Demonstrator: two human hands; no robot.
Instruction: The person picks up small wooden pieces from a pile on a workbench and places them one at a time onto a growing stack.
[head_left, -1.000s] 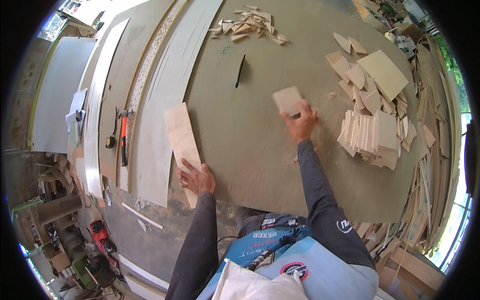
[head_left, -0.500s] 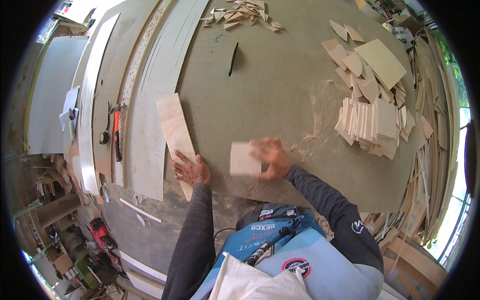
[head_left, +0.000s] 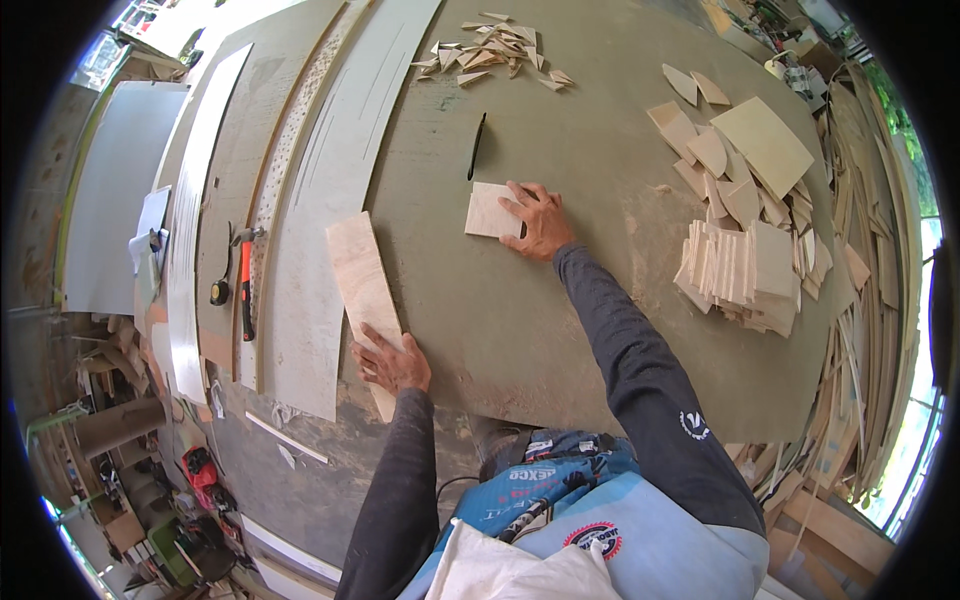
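My left hand [head_left: 392, 366] lies across the lower part of a long plywood strip [head_left: 363, 275], its fingers toward the left edge and the thumb at the right edge. The strip rests slanted on the tabletop, partly over a long pale panel [head_left: 330, 190]. In my right hand [head_left: 543, 222] is a small square plywood piece [head_left: 488, 210], gripped at its right side between fingers and thumb. That piece is low over or on the table; which one, I cannot tell. Just beyond it is a thin dark slit or stick-like mark [head_left: 477, 147].
At the right sit a stack of square plywood pieces [head_left: 770, 262] and loose curved offcuts [head_left: 708, 152]. Small pointed scraps [head_left: 500, 45] are heaped at the far edge. A claw hammer [head_left: 247, 290] and a tape measure [head_left: 220, 291] lie at the left. Sawdust marks the tabletop [head_left: 560, 340].
My right hand has moved away from my body, carrying the square plywood piece toward the table's middle. My left hand stays on the strip. The whole view has shifted slightly.
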